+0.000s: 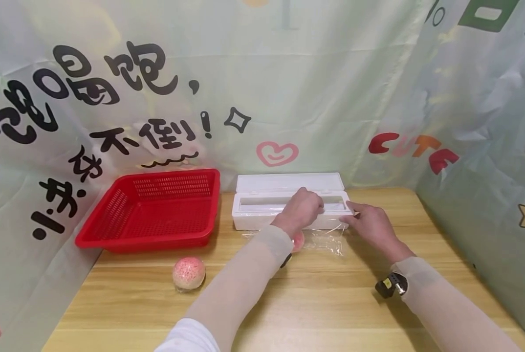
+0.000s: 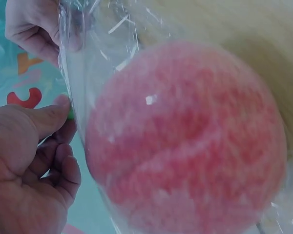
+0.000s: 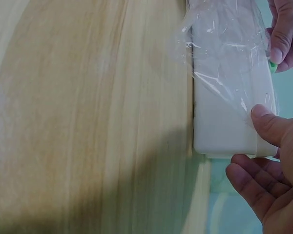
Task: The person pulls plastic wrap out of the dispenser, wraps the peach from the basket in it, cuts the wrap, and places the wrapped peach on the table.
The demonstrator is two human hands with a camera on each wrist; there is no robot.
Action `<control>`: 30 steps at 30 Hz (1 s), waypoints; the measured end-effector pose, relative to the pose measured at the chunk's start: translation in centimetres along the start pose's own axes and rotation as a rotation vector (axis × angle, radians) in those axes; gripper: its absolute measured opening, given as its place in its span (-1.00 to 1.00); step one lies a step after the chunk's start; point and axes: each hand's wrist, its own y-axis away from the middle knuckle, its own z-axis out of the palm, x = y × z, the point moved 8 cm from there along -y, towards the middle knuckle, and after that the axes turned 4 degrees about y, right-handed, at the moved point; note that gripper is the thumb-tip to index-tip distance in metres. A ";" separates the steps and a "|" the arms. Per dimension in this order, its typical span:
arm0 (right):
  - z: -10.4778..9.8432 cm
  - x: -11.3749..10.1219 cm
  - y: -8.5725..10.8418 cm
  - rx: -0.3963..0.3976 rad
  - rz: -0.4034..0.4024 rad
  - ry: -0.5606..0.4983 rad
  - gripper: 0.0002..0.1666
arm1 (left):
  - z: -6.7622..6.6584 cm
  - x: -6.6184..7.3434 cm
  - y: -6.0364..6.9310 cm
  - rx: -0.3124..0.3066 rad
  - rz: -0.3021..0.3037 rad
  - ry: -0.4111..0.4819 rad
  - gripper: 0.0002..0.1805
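Note:
A white cling film dispenser box [image 1: 253, 222] stands at the back of the table with its lid [image 1: 289, 183] raised. Over its front hangs clear film [image 3: 229, 48], which drapes down around a peach [image 2: 185, 141]. My left hand [image 1: 301, 208] is at the box's front edge, where its thumb and finger pinch a small green cutter piece [image 3: 273, 67]. At the right end, my right hand [image 1: 372, 225] grips the box, thumb on the front and fingers by the end. My left forearm partly hides the peach in the head view.
A red plastic basket [image 1: 145, 244] stands left of the box. Nearer on the wooden table [image 1: 333, 303] sits another pinkish round fruit [image 1: 189, 273], seemingly wrapped in film. Printed cloth [image 1: 324, 98] hangs behind and at both sides.

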 end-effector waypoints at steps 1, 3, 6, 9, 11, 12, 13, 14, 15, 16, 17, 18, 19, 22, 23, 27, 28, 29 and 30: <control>0.0 0.0 0.0 0.002 -0.004 0.003 -0.32 | 0.0 -0.1 0.1 -0.002 0.000 0.003 -0.83; 0.0 -0.1 0.0 0.005 -0.006 0.007 -0.32 | -0.1 -0.3 0.2 -0.006 0.000 0.008 -0.83; -0.1 -0.1 0.0 0.005 -0.003 0.011 -0.32 | -0.1 -0.6 0.4 -0.019 -0.003 0.021 -0.83; 0.1 -0.2 0.0 -0.002 -0.001 0.010 -0.30 | -0.3 -1.0 0.6 -0.031 -0.013 0.022 -0.84; 0.1 -0.2 0.0 -0.004 0.001 0.009 -0.30 | -0.4 -1.3 0.8 -0.038 -0.020 0.025 -0.84; 0.2 -0.2 0.0 -0.005 0.003 0.009 -0.30 | -0.5 -1.4 0.9 -0.040 -0.020 0.028 -0.84; 0.2 -0.1 0.0 -0.005 0.005 0.010 -0.30 | -0.5 -1.5 1.0 -0.041 -0.019 0.027 -0.84; 0.2 -0.1 0.0 -0.006 0.006 0.011 -0.29 | -0.6 -1.5 1.1 -0.040 -0.017 0.031 -0.84; 0.2 -0.1 0.0 -0.006 0.007 0.012 -0.30 | -0.7 -1.6 1.2 -0.040 -0.012 0.034 -0.84; 0.2 -0.1 0.1 -0.005 0.008 0.012 -0.30 | -0.7 -1.6 1.2 -0.039 -0.009 0.039 -0.84; 0.2 -0.1 0.1 -0.006 0.008 0.012 -0.30 | -0.8 -1.7 1.3 -0.039 -0.007 0.045 -0.84; 0.2 -0.1 0.1 -0.007 0.007 0.011 -0.30 | -0.9 -1.8 1.5 -0.037 -0.007 0.053 -0.84; 0.2 -0.1 0.1 -0.007 0.005 0.009 -0.30 | -0.9 -1.9 1.6 -0.035 -0.008 0.060 -0.84; 0.2 -0.1 0.1 0.001 0.000 0.007 -0.30 | -1.1 -2.2 1.9 -0.031 -0.020 0.098 -0.80; 0.1 -0.1 0.1 0.005 -0.001 0.007 -0.31 | -1.1 -2.3 2.0 -0.031 -0.026 0.111 -0.80; 0.1 0.0 0.1 0.012 -0.007 0.009 -0.32 | -1.2 -2.8 2.4 -0.036 -0.047 0.142 -0.78; 0.1 0.0 0.1 0.009 -0.008 0.008 -0.32 | -1.2 -2.9 2.5 -0.038 -0.052 0.148 -0.79; 0.1 0.0 0.1 0.006 -0.009 0.008 -0.32 | -1.2 -3.1 2.6 -0.041 -0.058 0.152 -0.79; 0.2 0.1 0.1 0.003 -0.009 0.008 -0.32 | -1.2 -3.2 2.7 -0.043 -0.061 0.153 -0.79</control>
